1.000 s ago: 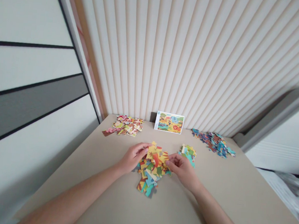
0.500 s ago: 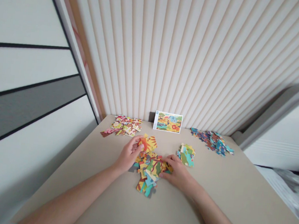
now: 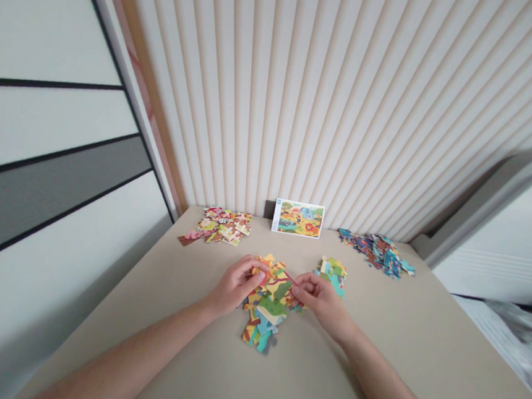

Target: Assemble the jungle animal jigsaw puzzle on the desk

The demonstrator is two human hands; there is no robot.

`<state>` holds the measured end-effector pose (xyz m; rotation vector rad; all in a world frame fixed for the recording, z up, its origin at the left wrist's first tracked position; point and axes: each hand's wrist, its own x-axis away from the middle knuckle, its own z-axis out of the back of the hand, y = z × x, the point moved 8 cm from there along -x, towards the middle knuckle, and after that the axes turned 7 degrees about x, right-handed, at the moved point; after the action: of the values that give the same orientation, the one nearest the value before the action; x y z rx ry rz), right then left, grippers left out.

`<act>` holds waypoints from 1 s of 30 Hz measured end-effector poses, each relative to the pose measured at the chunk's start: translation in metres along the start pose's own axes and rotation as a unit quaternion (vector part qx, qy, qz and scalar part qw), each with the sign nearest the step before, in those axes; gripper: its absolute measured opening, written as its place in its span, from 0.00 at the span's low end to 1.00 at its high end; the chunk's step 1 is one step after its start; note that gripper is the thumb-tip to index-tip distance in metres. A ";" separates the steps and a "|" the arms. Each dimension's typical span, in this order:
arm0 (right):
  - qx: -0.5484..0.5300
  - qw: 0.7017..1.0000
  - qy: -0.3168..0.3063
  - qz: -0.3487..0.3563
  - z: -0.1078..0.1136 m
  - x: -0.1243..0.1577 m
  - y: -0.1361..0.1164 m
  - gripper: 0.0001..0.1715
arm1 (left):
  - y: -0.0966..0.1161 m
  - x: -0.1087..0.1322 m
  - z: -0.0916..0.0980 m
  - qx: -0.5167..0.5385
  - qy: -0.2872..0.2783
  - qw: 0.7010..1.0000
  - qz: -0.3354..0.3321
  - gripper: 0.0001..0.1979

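Observation:
Before me lies a heap of puzzle pieces point(image 3: 271, 312) in yellow, green and blue. My left hand point(image 3: 237, 282) is closed on an orange and yellow puzzle piece point(image 3: 265, 273) over the heap's far left part. At the heap's right side my right hand point(image 3: 317, 298) pinches the edge of a puzzle piece point(image 3: 291, 278), which is tilted and shows a dark red edge. Just beyond the right hand sits a small group of green and turquoise puzzle pieces point(image 3: 333, 272), partly covered by that hand.
A picture card point(image 3: 298, 218) with animals leans against the pleated wall at the back. Pink and cream puzzle pieces point(image 3: 226, 224) are piled at the table's far left, dark blue ones point(image 3: 380, 252) at the far right. Clear plastic wrap point(image 3: 521, 340) lies beyond the right edge.
My left hand has moved right and lower with its orange and yellow piece. The right hand has lifted a piece from the heap, tilting it up.

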<state>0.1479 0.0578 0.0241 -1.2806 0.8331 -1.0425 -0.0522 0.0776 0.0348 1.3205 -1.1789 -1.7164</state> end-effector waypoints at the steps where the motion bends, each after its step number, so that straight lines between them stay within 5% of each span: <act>1: -0.003 1.000 0.007 0.000 0.001 0.000 -0.001 0.27 | 0.001 0.000 0.000 0.001 0.000 1.000 -0.007 0.10; 5: 0.005 0.995 0.093 0.029 0.027 0.000 -0.009 0.26 | 0.001 -0.002 0.008 0.005 0.030 0.999 -0.027 0.08; 11: 0.098 0.964 0.241 0.048 0.100 0.008 -0.016 0.25 | -0.018 -0.001 0.014 0.045 0.058 0.997 0.038 0.14; 17: 0.268 0.925 0.270 -0.001 0.148 0.010 0.000 0.23 | -0.024 -0.001 0.013 0.064 0.062 0.994 0.057 0.20; 20: 0.373 0.890 0.260 -0.029 0.152 0.010 0.007 0.21 | -0.024 -0.002 0.013 0.057 0.062 0.995 0.057 0.19; 26: 0.554 0.767 0.324 0.005 0.140 0.021 -0.013 0.25 | -0.026 -0.001 0.014 0.056 0.066 0.995 0.056 0.18; 30: 0.508 0.810 0.273 0.107 0.104 0.016 -0.030 0.20 | -0.024 -0.002 0.014 0.057 0.063 0.995 0.056 0.17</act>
<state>0.2459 0.0791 0.0685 0.0437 0.6332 -1.4019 -0.0644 0.0917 0.0139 1.3803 -1.2693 -1.4838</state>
